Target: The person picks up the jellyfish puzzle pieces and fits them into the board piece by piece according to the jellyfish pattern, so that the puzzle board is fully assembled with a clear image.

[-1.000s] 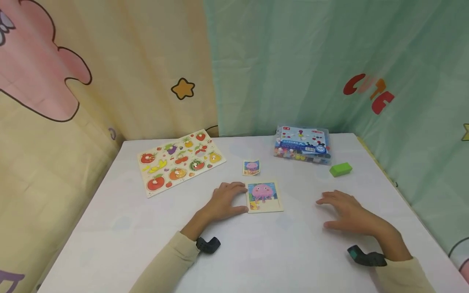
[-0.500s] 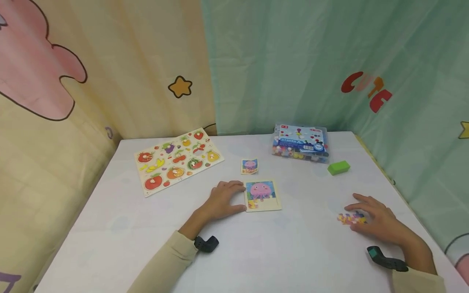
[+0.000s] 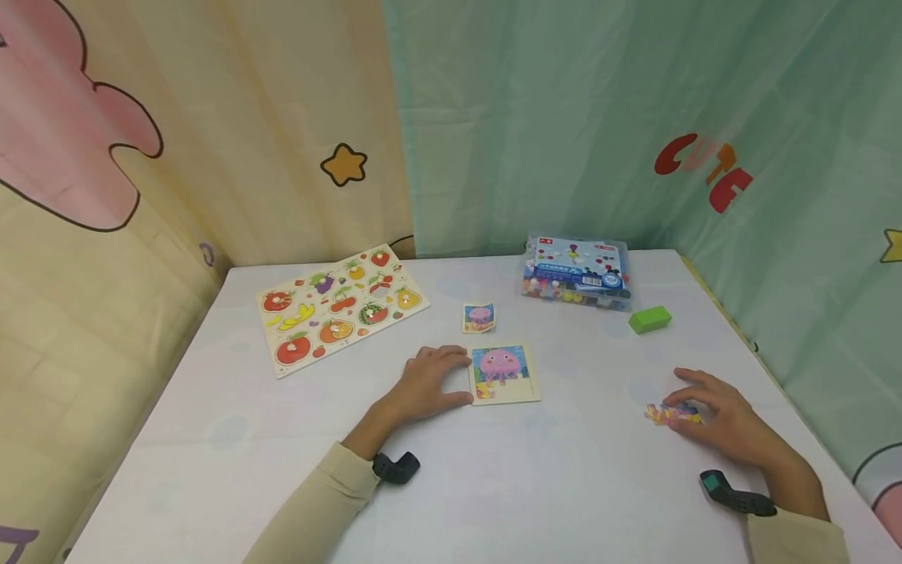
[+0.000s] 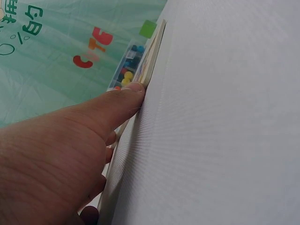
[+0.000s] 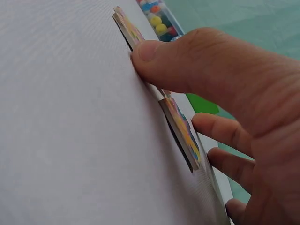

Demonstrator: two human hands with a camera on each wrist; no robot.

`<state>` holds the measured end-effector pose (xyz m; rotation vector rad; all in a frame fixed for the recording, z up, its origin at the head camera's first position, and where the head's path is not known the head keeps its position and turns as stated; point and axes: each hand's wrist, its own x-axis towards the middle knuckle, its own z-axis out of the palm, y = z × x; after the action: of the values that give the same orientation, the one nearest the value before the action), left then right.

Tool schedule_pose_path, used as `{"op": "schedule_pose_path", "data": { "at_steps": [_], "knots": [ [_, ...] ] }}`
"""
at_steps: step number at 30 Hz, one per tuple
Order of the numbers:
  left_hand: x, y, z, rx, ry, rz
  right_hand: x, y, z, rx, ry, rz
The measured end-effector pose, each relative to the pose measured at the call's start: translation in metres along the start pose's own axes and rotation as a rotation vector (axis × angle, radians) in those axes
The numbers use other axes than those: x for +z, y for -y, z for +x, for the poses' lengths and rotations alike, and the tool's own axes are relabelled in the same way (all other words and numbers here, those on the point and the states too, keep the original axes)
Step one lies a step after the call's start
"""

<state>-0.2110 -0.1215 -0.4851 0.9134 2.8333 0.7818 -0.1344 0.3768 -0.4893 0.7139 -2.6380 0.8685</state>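
Observation:
My left hand (image 3: 426, 382) rests at the left side of a square wooden jigsaw board (image 3: 503, 395). Its thumb and index fingertips touch the board's edge, the thumb low and the index finger high. On the board is a pink octopus picture, with bare wood at the lower right. Further right, my right hand (image 3: 726, 411) pinches a small, colourful jigsaw piece (image 3: 662, 415) between thumb and index finger, close over the table. In the right wrist view the piece (image 5: 182, 133) shows on both sides of the thumb, which covers its middle; the index fingertip is hidden.
Beyond the board lies a small octopus picture card (image 3: 479, 317) with a curled corner. A fruit peg puzzle (image 3: 345, 305) is at the back left. A clear box of coloured beads (image 3: 578, 270) and a green block (image 3: 650, 319) are at the back right, near the curtain (image 3: 507, 141).
My right hand first hovered over the jigsaw piece, then drew back to the right and uncovered it; now its thumb and index finger close on it. The left hand stays at the board.

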Motion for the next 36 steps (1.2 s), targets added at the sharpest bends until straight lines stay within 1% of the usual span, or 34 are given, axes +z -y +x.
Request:
{"op": "schedule_pose_path", "data": {
  "at_steps": [4,7,13,15,17,20,22,24,27,30,33,36],
  "knots": [
    [0.0,0.0,0.0,0.004,-0.004,0.006,-0.001,0.003,0.0,0.074,0.045,0.051],
    [0.0,0.001,0.0,0.006,-0.004,0.009,0.0,0.004,0.001,0.096,0.04,0.055],
    [0.0,0.002,0.001,0.006,0.001,0.03,0.005,0.006,0.01,-0.015,-0.026,0.062],
    [0.0,0.002,0.001,0.006,0.002,0.025,0.008,0.009,0.015,-0.03,-0.03,0.071],
    [0.0,0.002,0.0,0.004,0.005,0.017,0.011,0.015,0.021,-0.021,-0.014,0.093],
    [0.001,0.003,0.001,0.007,0.005,0.013,0.017,0.023,0.036,-0.012,0.036,0.116],
    [0.001,0.004,0.001,0.007,0.003,0.019,0.024,0.028,0.049,-0.027,0.072,0.129],
    [0.001,0.005,0.0,0.007,0.0,0.026,0.034,0.036,0.064,-0.059,0.1,0.139],
    [0.001,0.006,0.0,0.002,0.001,0.026,0.055,0.053,0.093,-0.1,0.142,0.172],
    [0.0,0.005,0.001,0.0,0.0,0.022,0.078,0.073,0.12,-0.113,0.183,0.2],
    [0.0,0.004,0.001,0.0,0.001,0.024,0.097,0.091,0.139,-0.096,0.236,0.183],
    [0.0,0.003,0.002,-0.003,0.013,0.028,0.11,0.102,0.148,-0.054,0.295,0.154]
  ]
}}
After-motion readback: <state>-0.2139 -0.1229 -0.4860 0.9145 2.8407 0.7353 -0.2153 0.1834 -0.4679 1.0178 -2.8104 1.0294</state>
